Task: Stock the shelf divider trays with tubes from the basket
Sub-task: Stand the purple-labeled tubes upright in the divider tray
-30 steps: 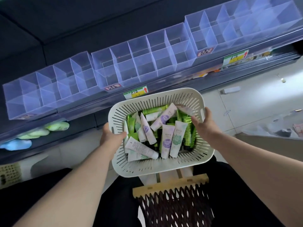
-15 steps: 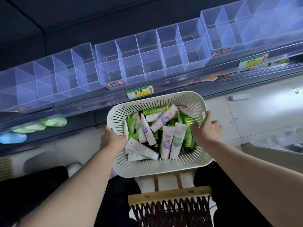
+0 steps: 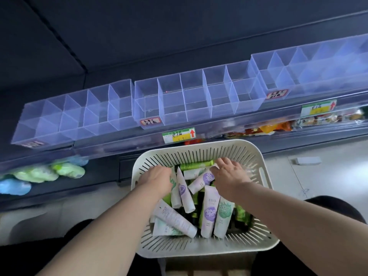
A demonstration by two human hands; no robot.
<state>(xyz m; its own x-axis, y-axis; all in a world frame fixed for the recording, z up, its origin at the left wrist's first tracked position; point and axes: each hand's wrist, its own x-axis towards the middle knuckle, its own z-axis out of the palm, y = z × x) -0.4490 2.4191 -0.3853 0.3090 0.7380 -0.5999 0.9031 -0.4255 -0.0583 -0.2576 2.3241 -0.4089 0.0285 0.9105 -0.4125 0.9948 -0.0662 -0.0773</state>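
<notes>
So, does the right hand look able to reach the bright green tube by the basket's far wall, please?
Probably yes: the right hand is inside the basket, fingertips beside the green tube, which lies atop the pile with nothing covering it.

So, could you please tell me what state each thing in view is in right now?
Divider trays: every visible compartment empty.
Basket: loaded, contents jumbled.
Tubes: lying in the basket, none in the trays.
Left hand: down among the tubes, grip hidden.
Right hand: fingers spread over the far tubes.
</notes>
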